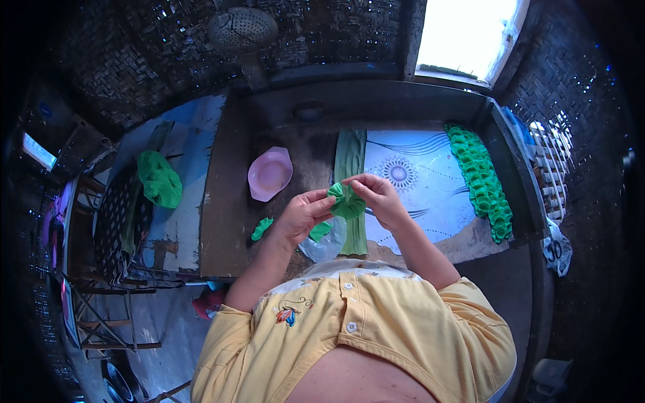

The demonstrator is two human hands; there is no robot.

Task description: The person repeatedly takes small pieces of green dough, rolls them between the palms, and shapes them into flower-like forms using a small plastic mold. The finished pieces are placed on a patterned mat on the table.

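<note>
— What is she working on, right there over the table (222, 221)?

— A small green leaf cup (347, 201). Both hands are pinching it, held up in front of her chest. The left hand (304, 213) is closing thumb and fingers on its left edge; the right hand (380, 199) is curling over the top and gripping the right rim.

— Is it giving her trouble?

— It's looking light and soft, I'd say, limp enough to crease and maybe tear if pulled. The folded rim seems the place to be holding it, as she is doing.

— And beneath?

— Green scraps (262, 228) are lying on the table, with a long leaf strip (351, 161) running away from her. Further back a pink bowl (270, 173) is sitting empty, and a row of finished cups (480, 178) is lining the patterned cloth (416, 181). A green bundle (160, 178) is resting off to the left.
</note>
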